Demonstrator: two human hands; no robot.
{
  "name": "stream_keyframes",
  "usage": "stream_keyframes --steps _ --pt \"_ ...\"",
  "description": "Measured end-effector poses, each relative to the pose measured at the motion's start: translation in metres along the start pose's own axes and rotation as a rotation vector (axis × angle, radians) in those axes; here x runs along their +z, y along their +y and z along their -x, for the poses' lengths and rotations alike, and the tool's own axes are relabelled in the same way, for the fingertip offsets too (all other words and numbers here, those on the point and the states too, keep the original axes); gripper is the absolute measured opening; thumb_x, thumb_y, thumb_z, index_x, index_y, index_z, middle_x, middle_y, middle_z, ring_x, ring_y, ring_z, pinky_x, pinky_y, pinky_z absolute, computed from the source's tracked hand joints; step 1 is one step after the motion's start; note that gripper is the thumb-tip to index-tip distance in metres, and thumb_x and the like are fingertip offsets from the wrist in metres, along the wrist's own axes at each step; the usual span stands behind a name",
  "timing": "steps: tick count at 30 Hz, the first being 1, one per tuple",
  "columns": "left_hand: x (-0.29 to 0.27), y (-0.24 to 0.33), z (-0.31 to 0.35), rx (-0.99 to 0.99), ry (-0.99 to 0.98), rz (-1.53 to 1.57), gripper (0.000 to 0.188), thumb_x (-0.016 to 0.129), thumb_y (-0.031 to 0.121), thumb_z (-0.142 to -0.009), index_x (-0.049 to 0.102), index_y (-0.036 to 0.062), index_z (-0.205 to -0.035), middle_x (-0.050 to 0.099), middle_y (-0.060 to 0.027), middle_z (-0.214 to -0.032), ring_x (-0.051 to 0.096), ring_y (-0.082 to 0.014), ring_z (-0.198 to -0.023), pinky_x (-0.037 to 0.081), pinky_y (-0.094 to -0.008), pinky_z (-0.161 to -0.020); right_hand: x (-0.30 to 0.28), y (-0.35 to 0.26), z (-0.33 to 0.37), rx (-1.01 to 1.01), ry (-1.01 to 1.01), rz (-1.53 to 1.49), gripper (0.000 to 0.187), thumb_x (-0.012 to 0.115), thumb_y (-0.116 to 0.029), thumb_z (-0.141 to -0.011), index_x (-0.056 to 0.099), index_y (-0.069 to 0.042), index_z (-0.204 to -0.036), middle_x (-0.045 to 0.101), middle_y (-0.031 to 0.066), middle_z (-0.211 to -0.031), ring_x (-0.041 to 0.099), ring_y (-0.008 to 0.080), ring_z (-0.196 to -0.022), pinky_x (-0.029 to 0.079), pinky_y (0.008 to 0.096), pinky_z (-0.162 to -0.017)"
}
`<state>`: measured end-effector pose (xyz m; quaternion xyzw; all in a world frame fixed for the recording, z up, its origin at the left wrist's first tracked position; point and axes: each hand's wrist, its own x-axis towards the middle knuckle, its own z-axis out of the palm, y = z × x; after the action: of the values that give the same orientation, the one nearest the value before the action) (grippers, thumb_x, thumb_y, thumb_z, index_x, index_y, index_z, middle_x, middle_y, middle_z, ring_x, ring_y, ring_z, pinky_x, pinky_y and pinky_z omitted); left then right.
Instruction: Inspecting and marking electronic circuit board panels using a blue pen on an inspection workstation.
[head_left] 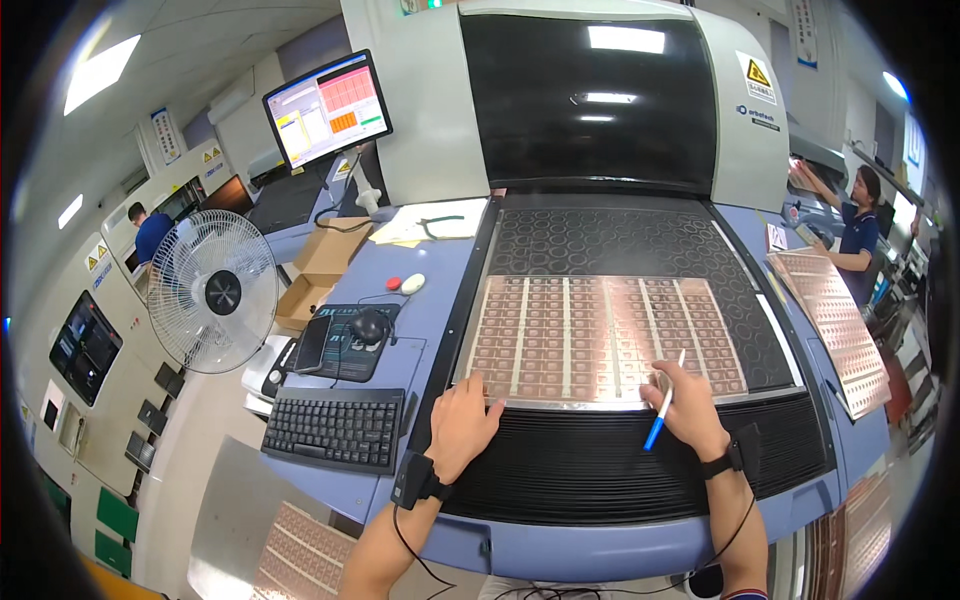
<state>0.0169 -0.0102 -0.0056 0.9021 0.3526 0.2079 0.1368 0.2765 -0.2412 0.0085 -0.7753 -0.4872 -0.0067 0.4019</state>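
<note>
A copper-coloured circuit board panel (pixel 590 335), patterned in rows with pale strips between, lies flat on the dark machine bed (pixel 610 240). My left hand (pixel 462 425) rests at the panel's near left corner, thumb apart from the fingers, which touch its edge. Near the right end of the front edge, my right hand (pixel 690 405) is closed round a white pen with a blue end (pixel 656 430). The pen slants, blue end toward me, and the fingers of this hand also meet the panel's edge. Both wrists wear black straps with cables.
Black ribbed bellows (pixel 590 460) cover the bed's near part. To the left are a keyboard (pixel 333 425), a mouse (pixel 368 326), an open cardboard box (pixel 325 260), a fan (pixel 215 290) and a monitor (pixel 330 108). More panels (pixel 835 325) lean at right, near a person (pixel 858 235).
</note>
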Motion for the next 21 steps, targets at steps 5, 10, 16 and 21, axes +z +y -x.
stream_keyframes --steps 5,10,16,21 --pt "-0.008 -0.013 -0.009 -0.186 0.348 0.638 0.034 0.073 0.02 -0.094 0.069 -0.0049 -0.116 0.075 -0.0147 -0.102 0.071 -0.0177 -0.093 0.055 -0.032 -0.083 0.004 0.006 -0.002 -0.07 -0.123 0.104 0.057 0.084 -0.024 -0.081 0.059 0.001 -0.126 0.068 0.0203 -0.098 0.067 0.0396 -0.095 0.053 0.0477 -0.082" --pt "-0.029 -0.004 0.003 -0.074 0.428 1.297 0.033 0.063 0.011 -0.099 0.056 -0.0033 -0.129 0.062 -0.0115 -0.123 0.065 -0.0187 -0.103 0.053 -0.0298 -0.088 0.013 0.007 0.002 -0.106 -0.089 0.136 0.059 0.085 -0.021 -0.078 0.058 -0.002 -0.126 0.069 0.0193 -0.112 0.064 0.0413 -0.108 0.051 0.0481 -0.09" --pt "-0.019 0.067 0.094 -0.171 0.007 1.549 0.086 0.084 0.009 -0.083 0.033 -0.0051 -0.151 0.036 -0.0184 -0.157 0.037 -0.0314 -0.146 0.034 -0.0436 -0.119 0.02 -0.089 0.054 -0.199 0.156 0.036 0.045 0.084 -0.018 -0.078 0.066 -0.002 -0.115 0.071 0.0183 -0.086 0.073 0.0354 -0.079 0.057 0.0423 -0.067" --pt "-0.064 0.047 0.2 -0.343 0.415 1.439 0.048 0.062 -0.007 -0.087 0.051 -0.002 -0.133 0.063 -0.0135 -0.121 0.065 -0.0213 -0.103 0.056 -0.0371 -0.087 -0.034 -0.131 0.148 -0.34 -0.255 -0.287 0.082 0.079 -0.036 -0.089 0.042 0.005 -0.148 0.055 0.0313 -0.142 0.06 0.0451 -0.125 0.044 0.0466 -0.113"
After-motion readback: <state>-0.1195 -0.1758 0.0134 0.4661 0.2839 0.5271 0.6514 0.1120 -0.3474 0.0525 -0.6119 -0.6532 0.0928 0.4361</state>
